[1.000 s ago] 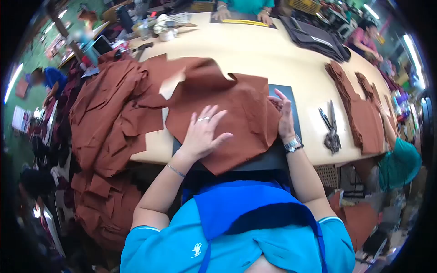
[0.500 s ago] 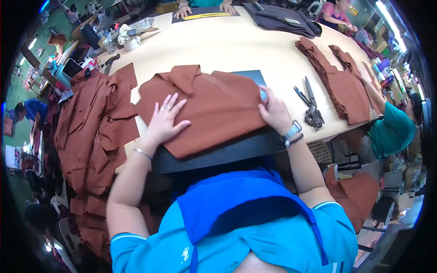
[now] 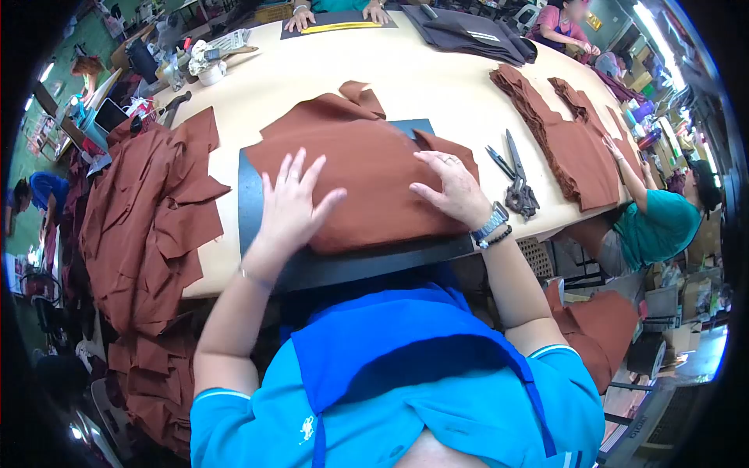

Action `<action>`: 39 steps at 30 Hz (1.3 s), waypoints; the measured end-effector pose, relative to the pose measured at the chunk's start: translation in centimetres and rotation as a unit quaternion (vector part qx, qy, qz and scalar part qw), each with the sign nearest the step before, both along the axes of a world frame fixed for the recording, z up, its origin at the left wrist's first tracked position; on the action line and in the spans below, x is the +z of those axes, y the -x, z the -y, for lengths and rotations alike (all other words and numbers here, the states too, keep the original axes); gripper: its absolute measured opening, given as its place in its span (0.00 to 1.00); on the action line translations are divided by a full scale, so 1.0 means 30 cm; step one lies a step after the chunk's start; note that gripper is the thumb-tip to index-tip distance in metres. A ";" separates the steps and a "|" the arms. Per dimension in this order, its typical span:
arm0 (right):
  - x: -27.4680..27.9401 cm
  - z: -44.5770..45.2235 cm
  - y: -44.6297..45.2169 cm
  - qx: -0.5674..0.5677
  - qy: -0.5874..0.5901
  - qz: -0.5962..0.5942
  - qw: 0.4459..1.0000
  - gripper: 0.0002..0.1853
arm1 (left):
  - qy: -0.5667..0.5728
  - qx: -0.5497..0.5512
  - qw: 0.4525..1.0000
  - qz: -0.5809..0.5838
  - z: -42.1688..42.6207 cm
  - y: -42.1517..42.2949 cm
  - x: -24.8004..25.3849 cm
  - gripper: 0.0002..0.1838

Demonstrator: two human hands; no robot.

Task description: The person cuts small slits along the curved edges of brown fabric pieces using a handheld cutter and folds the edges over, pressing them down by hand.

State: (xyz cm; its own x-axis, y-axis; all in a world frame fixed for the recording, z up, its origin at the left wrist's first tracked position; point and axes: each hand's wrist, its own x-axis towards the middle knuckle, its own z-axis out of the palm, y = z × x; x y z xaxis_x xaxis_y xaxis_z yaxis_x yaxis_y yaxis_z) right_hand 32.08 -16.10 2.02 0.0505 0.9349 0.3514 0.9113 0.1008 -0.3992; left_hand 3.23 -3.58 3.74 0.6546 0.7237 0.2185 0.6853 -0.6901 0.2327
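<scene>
A rust-brown cloth piece lies on a dark board in front of me, its far edge folded and raised in places. My left hand is spread at the cloth's left side, fingers apart. At the right side, my right hand rests on or just over the cloth, its thumb and fingers apart and nothing in its grasp. Whether either palm presses on the fabric is hard to tell.
Heaped brown cloth hangs over the left table edge. Scissors lie right of the board, beside stacked brown pieces. Dark folded fabric and a white cup stand farther back. A co-worker's hands flatten a yellow strip.
The cloth has shifted and turned on the board, and its upper fold has changed shape. My right hand has opened and come inward over the cloth. My left hand stays spread.
</scene>
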 end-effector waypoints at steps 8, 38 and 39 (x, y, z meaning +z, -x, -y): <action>-0.113 0.016 0.080 -0.113 0.055 0.132 0.983 0.39 | 0.003 -0.123 0.991 0.042 0.261 0.143 -0.112 0.42; -0.008 -0.260 0.286 0.065 0.061 0.020 0.996 0.47 | 0.503 0.063 0.647 0.570 -0.095 0.133 -0.245 0.24; -0.043 -0.268 0.257 0.035 0.079 0.063 0.994 0.48 | 0.557 0.016 0.489 0.671 -0.120 0.145 -0.240 0.25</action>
